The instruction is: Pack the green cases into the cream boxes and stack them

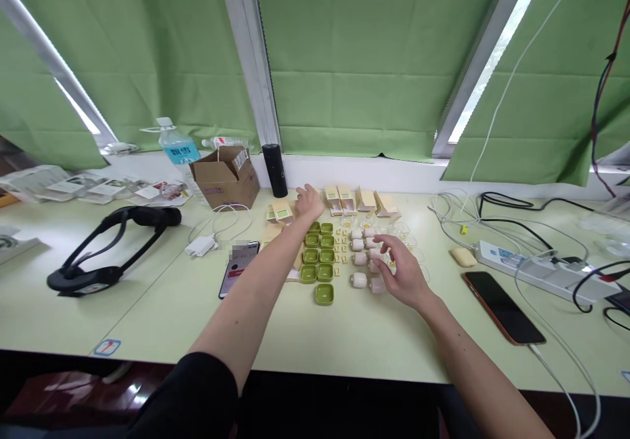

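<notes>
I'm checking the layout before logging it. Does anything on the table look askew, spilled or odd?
No spill shows. The nearest green dish sits alone in front of the paired green dishes, with no partner beside it, so the layout looks uneven.

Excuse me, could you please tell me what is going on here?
Someone is reaching over a table. The left hand is at the back, beside small boxes; whether it holds anything is unclear. The right hand is open over the pale containers. Green dishes stand in two columns, with small yellow pieces beside them.
</notes>
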A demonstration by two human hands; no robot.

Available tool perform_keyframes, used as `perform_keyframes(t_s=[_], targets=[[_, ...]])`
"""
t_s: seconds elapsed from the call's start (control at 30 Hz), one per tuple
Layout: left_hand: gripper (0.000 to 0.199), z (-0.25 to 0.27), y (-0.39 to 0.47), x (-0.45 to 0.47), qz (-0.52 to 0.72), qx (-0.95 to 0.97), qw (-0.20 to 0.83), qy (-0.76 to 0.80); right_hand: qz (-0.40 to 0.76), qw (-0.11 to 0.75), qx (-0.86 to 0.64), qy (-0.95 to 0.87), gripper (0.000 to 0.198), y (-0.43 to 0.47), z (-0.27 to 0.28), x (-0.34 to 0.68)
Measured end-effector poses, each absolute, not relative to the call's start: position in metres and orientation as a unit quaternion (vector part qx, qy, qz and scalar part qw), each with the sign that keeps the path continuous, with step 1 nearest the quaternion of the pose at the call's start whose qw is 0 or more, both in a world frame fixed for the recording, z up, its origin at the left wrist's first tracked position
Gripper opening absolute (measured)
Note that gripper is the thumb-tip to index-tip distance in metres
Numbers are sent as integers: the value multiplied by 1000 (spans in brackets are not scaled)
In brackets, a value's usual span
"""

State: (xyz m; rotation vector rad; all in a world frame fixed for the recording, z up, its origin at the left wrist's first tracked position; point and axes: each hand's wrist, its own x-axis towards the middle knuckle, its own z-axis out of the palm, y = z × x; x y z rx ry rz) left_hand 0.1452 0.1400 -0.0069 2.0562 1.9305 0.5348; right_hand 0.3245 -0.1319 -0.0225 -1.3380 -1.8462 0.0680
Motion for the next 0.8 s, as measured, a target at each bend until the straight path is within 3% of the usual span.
perform_keyframes(t_s=[0.1,0.17,0.5,0.8], targets=[[33,-10,131,135,124,759,95,632,11,413,-525,-744,37,-133,-21,322],[26,-13,127,130,90,783,80,611,2,405,-521,-751,38,-133,-22,320],[40,-18,133,145,25,807,37,589,-15,372,-527,-764,42,-130,-28,323],[37,-11,148,156,26,798,20,601,-24,364,-525,-769,42,-131,-28,323]])
